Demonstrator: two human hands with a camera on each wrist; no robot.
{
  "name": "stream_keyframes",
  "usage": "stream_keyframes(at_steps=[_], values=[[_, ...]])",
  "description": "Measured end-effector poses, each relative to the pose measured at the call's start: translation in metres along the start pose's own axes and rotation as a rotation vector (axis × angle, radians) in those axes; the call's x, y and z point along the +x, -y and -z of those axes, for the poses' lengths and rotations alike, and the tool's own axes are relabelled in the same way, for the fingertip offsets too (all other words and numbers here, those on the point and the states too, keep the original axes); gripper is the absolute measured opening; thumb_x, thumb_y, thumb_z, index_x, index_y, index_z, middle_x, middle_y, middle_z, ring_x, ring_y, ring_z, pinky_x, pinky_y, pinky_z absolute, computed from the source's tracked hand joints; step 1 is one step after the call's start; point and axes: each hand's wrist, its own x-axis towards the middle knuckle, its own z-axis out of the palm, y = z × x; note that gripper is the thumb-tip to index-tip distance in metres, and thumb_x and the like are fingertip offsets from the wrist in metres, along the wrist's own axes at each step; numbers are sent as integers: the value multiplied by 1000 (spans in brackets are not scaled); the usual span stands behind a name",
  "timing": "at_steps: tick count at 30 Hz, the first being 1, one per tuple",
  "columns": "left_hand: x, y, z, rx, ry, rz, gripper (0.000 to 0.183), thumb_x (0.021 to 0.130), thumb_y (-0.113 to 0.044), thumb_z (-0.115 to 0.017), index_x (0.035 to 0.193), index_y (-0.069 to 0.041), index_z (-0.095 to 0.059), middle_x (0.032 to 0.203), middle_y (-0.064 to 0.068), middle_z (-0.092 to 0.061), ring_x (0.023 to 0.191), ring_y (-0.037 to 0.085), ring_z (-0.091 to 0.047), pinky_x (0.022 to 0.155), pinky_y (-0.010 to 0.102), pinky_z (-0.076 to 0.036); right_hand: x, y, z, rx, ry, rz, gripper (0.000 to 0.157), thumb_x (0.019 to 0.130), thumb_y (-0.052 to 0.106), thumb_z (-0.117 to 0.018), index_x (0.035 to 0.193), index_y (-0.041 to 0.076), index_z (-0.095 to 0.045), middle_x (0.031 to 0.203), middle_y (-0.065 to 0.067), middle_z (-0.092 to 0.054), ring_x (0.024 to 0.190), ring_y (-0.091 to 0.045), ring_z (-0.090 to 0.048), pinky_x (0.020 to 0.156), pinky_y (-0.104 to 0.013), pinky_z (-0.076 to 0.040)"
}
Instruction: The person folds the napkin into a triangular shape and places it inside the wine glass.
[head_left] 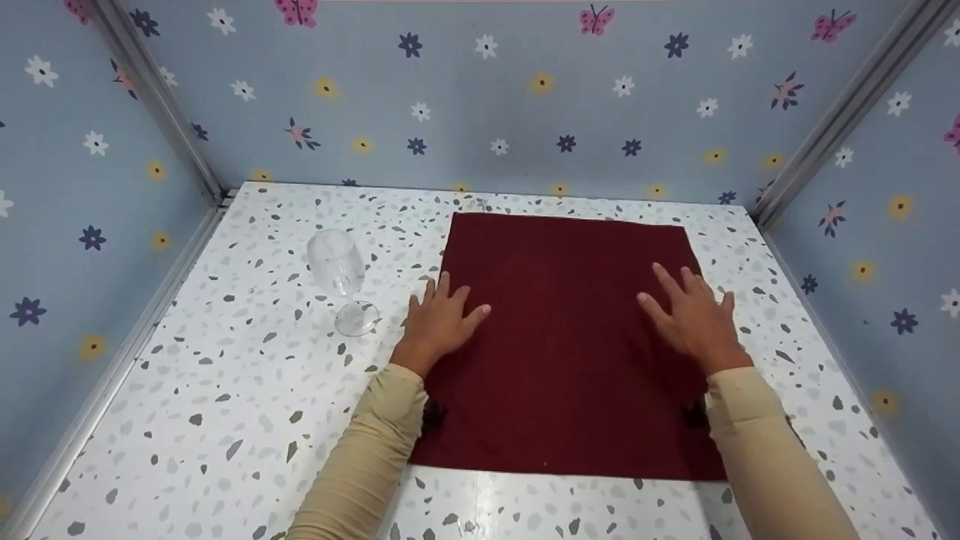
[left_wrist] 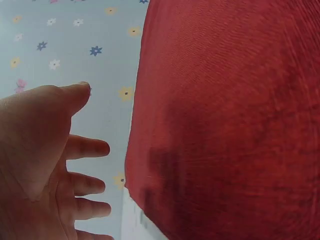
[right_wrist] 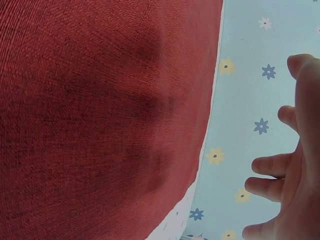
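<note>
In the head view, a dark red cloth napkin (head_left: 555, 352) lies spread flat from the centre to the right of the frame, on a white speckled tabletop (head_left: 225, 337). The left hand (head_left: 439, 319) is over its left edge and the right hand (head_left: 694, 319) over its right edge, both with fingers spread wide and holding nothing. A clear wine glass (head_left: 335, 262) stands upright left of the cloth. Beige sleeves (head_left: 367, 450) enter from the bottom; blue flowered panels (head_left: 450, 90) fill the top and sides.

In the left wrist view, the left hand is at lower left, fingers extended and apart from the cloth, which fills the right.

In the right wrist view, the right hand is at the right edge, fingers separated, with the cloth across the left.
</note>
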Motion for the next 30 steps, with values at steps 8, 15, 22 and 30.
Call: stream_keyframes(at_steps=[8, 15, 22, 30], values=[[4, -1, -10, -46, 25, 22, 64, 101, -54, -49, 148, -11, -50, 160, 23, -26, 146, 42, -24, 108, 63, -32, 0, -6, -3, 24, 9, -14, 73, 102, 62, -35, 159, 16, -30, 155, -31, -30, 141, -51, -29, 104, -80, -9], [3, 2, -16, -76, 28, 13, 60, 101, -48, -53, 145, -8, -53, 157, 23, -34, 144, 42, -30, 109, 62, -31, 3, -8, -8, 74, 43, -43, 75, 103, 63, -32, 158, 12, -30, 154, -28, -35, 139, -49, -34, 102, -77, -20], [2, 9, -17, -50, -4, 4, 56, 101, -44, -56, 139, -3, -58, 151, 25, -42, 143, 45, -30, 110, 65, -27, 11, -7, -9, 153, 62, -69, 79, 103, 63, -31, 156, 5, -33, 154, -26, -37, 141, -45, -33, 107, -69, -25], [-3, 10, -17, -128, -22, 18, 53, 100, -37, -59, 135, 3, -59, 149, 25, -44, 143, 45, -31, 112, 63, -26, 19, -11, -6, 149, 71, -92, 76, 104, 59, -33, 149, -2, -41, 146, -30, -45, 135, -47, -40, 108, -66, -28]])
